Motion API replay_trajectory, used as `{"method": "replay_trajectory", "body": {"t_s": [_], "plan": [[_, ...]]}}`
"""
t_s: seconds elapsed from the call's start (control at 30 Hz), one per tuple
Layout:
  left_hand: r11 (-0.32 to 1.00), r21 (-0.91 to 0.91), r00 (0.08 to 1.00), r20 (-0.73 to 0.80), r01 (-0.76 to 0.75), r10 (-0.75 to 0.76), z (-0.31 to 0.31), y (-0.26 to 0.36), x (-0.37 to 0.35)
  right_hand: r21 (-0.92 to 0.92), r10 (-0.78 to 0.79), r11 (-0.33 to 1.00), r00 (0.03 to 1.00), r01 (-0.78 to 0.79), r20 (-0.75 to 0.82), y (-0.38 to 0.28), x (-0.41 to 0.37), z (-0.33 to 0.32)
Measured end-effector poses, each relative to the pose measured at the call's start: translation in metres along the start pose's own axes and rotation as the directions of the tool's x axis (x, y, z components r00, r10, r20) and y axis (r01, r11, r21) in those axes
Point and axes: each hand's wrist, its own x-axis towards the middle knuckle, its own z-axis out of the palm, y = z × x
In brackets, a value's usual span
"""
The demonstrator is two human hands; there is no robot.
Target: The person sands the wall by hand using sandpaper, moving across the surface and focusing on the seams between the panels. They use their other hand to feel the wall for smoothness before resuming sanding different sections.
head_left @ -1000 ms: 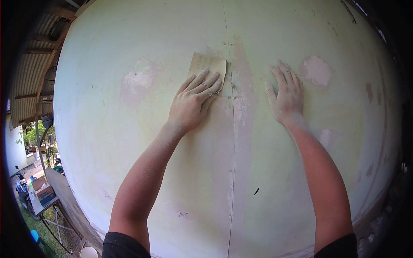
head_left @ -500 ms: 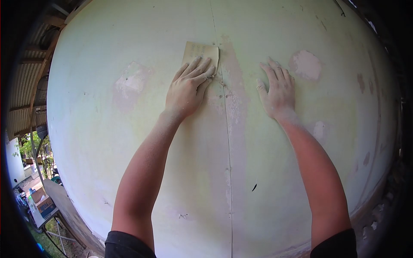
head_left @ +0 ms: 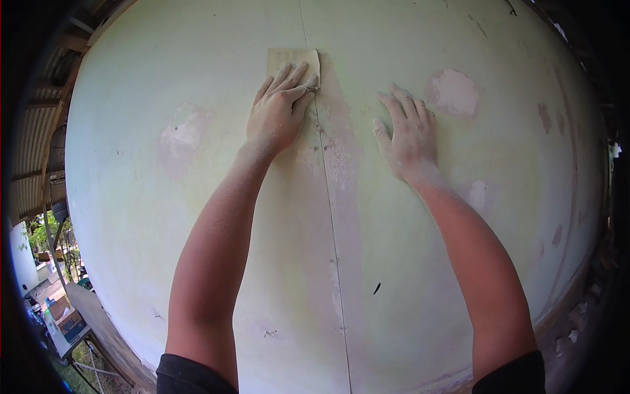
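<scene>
My left hand (head_left: 281,108) lies against a pale green wall panel (head_left: 275,289), pressing a tan sheet of sandpaper (head_left: 275,58) to it. Its fingers rest over the lower part of the sheet, and the thumb is at the sheet's right edge. Printed marks show faintly on the paper's visible back. To the right, my right hand (head_left: 408,134) rests on the panel with fingers apart and nothing in it. Pale dust coats both hands. Between them runs a thin vertical seam (head_left: 331,230) bordered by a pinkish filler strip (head_left: 338,144).
Filler patches show at left (head_left: 184,128) and right (head_left: 454,92). A small dark slit (head_left: 377,288) marks the lower panel. Outside, at lower left, a cardboard box (head_left: 70,322) sits on a small table (head_left: 60,340). A corrugated metal sheet (head_left: 33,144) lines the left edge.
My left hand and the sandpaper have slid upward along the seam. My right hand stays at nearly the same place on the panel. The whole view has shifted slightly.
</scene>
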Motion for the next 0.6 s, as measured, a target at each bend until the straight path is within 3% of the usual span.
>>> {"method": "replay_trajectory", "body": {"t_s": [0.1, 0.3, 0.6], "plan": [[1.000, 0.022, 0.999, -0.038, -0.002, 0.003, 0.001, 0.004, -0.001, 0.010, 0.028, 1.000, 1.000, -0.028, 0.004, 0.001, 0.001, -0.003], [0.995, 0.058, 0.996, 0.029, 0.079, -0.081, -0.015, 0.029, -0.088, 0.017, 0.012, 1.000, 1.000, -0.012, -0.001, -0.001, -0.002, -0.001], [1.000, 0.026, 1.000, 0.014, 0.010, -0.010, -0.004, 0.002, -0.011, 0.014, -0.013, 1.000, 1.000, 0.013, -0.007, 0.006, -0.005, -0.004]]}}
